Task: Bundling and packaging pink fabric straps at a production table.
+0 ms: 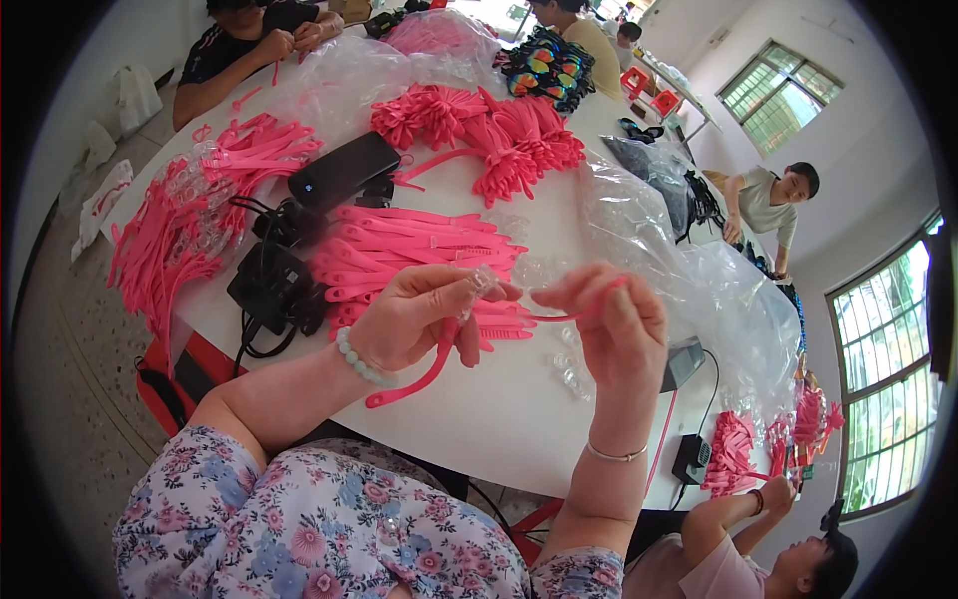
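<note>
My left hand (407,321) is closed on a small clear plastic buckle (483,281), pinched between thumb and fingers. A pink rubbery strap (423,381) hangs down from the same hand, its rounded end free. On the other side, my right hand (624,324) has its fingers curled round a thin pink strap end (561,317) that points toward the left hand. Whether both pink pieces are one strap, I cannot tell. Just beyond my hands lies a stack of flat pink straps (399,255). Several loose clear buckles (569,371) rest on the white table (469,399).
A black box-shaped device (344,172) and black power adapters (271,290) stand left of the stack. Bundled pink straps (499,140) lie beyond; more straps with clear buckles (185,225) heap at left. Clear plastic bags (689,290) spread rightward. Several other people work around the table.
</note>
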The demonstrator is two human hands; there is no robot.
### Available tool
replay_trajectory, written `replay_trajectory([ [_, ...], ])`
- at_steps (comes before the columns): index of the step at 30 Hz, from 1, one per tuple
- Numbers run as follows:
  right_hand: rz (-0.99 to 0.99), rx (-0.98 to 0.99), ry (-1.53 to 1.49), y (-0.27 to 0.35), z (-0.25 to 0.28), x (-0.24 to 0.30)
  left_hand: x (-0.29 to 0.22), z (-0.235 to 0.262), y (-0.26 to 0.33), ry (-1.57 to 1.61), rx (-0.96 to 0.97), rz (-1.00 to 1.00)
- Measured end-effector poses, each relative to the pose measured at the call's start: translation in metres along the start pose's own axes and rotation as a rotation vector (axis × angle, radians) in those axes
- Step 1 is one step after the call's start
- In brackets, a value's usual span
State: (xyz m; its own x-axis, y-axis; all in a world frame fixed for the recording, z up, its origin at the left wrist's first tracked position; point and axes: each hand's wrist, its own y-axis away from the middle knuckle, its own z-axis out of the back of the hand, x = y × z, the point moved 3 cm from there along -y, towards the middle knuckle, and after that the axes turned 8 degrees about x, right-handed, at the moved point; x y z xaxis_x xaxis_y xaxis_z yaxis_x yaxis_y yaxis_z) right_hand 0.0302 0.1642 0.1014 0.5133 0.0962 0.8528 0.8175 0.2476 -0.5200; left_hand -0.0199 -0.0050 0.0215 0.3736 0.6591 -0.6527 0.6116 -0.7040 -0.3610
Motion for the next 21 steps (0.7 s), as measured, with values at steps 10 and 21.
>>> replay_trajectory([
  [10,-0.524,0.041,-0.206,0.010,0.006,-0.052,0.005,0.010,0.000,-0.121,-0.008,0.112],
  [21,-0.638,0.074,-0.187,0.012,0.007,-0.077,0.008,0.022,0.004,-0.107,-0.106,0.141],
])
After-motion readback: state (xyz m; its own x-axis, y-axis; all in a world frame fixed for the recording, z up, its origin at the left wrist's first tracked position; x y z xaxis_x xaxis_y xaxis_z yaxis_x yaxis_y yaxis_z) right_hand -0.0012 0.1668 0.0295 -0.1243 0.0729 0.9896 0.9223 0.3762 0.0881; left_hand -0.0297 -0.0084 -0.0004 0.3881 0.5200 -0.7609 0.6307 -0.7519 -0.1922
